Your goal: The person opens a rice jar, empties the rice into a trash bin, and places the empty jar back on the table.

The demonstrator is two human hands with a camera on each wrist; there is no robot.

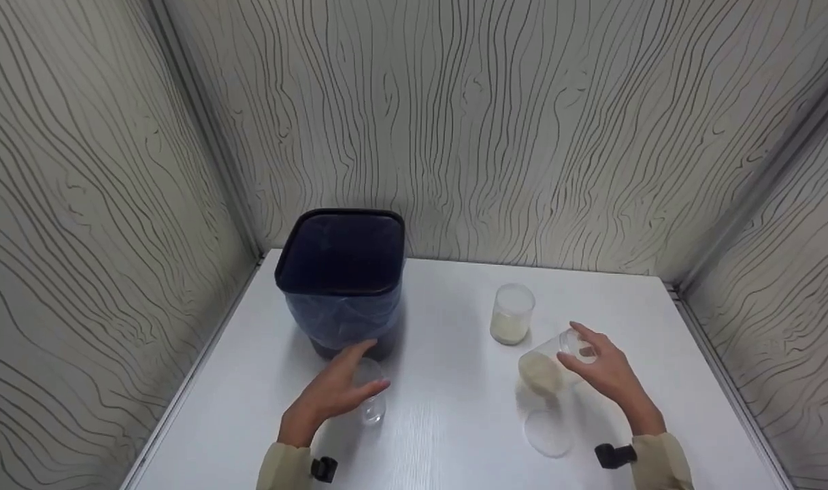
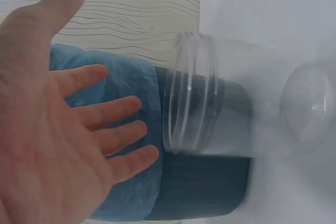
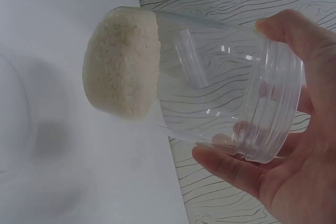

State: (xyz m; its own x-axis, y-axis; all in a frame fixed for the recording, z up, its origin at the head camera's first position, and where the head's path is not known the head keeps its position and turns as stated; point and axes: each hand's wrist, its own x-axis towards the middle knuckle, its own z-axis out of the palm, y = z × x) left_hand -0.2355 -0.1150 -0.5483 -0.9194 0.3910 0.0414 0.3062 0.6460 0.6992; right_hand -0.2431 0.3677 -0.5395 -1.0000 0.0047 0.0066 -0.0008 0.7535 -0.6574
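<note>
White counter (image 1: 448, 408): tilted rice jar (image 3: 215, 87), grasped by right fingers (image 3: 231, 172), overtipping may spill it; empty jar (image 2: 236, 98) near released left fingers (image 2: 128, 163)

1. A bin (image 1: 339, 320) stands at the rear left of the table (image 1: 454, 408), before the wall (image 1: 454, 136).
2. One jar (image 1: 373, 411) sits before the bin, beside the left hand (image 1: 332, 389).
3. Right of the bin stands a second jar (image 1: 512, 316), rice (image 1: 509, 329) inside.
4. Before it, farther right, the right hand (image 1: 609, 367) holds a third jar (image 3: 210, 66); a lid (image 1: 548, 433) lies in front.

A white table (image 1: 444, 381) carries a bin (image 1: 339, 318), clear jar (image 1: 373, 411), grain jar (image 1: 511, 324) and lid (image 1: 548, 434).
</note>
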